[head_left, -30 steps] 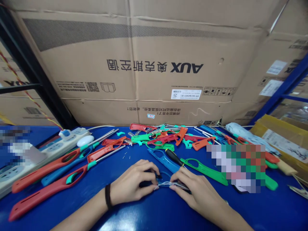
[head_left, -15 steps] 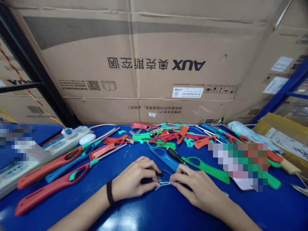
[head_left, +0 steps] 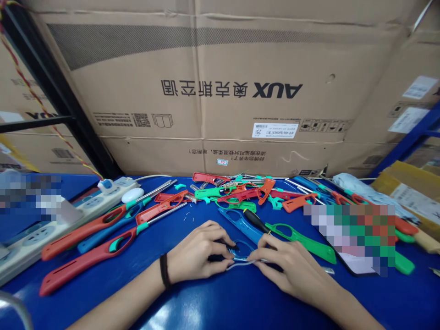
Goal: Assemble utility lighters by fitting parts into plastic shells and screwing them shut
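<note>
Low over the blue table my left hand [head_left: 206,252], with a dark band at the wrist, is closed, fingertips pinching a small black part [head_left: 236,248] at one end of a thin pale wire [head_left: 242,263]. My right hand [head_left: 282,261] is closed too, its thumb and forefinger gripping that wire on the other side. The fingers hide most of the black part. Just beyond them lies a blue lighter shell [head_left: 240,222]. Next to it are a screwdriver [head_left: 255,221] with a black and yellow handle and a green lighter shell [head_left: 305,243].
Red and orange lighters [head_left: 92,261] lie at left, beside a white power strip [head_left: 89,206]. Mixed shells and metal tubes are heaped along the back, before a large cardboard box [head_left: 220,55]. Tiny screws [head_left: 186,215] lie left of centre. A phone [head_left: 355,263] rests at right.
The view has swung slightly left, so everything appears further right. More of the pale wire now shows between my hands. Both hands keep their pinch.
</note>
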Demonstrator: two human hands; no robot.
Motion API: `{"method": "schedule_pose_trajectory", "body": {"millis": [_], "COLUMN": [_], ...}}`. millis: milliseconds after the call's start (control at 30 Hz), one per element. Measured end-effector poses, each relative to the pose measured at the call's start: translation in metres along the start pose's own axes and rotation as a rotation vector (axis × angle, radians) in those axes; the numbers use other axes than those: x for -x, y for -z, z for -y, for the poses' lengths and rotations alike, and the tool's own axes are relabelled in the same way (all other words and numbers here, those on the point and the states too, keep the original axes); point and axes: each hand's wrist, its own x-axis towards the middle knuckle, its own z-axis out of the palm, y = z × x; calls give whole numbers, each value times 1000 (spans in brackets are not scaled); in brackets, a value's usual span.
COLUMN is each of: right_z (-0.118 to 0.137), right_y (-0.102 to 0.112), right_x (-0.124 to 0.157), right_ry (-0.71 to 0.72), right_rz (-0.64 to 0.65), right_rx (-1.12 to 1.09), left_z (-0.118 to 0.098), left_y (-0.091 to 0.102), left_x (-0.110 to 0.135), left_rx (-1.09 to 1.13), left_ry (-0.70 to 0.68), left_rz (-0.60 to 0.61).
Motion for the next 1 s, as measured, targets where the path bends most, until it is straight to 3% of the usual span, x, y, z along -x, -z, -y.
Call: {"method": "schedule_pose_trajectory", "body": {"millis": [267,800,1000], "right_z": [0,5,9], "right_y": [6,-8,-11], "right_x": [-8,-8,-18], "right_ry": [37,-219,-386], "right_rz": [56,-70,-33], "right_rx": [71,-284,-364], "left_z": [0,-1,0], "left_y": [-2,-1,-2], "left_x": [2,0,0], "left_rx": [-30,-3,-8], "left_ry": [5,20,25], "left_rz": [11,17,21]}}
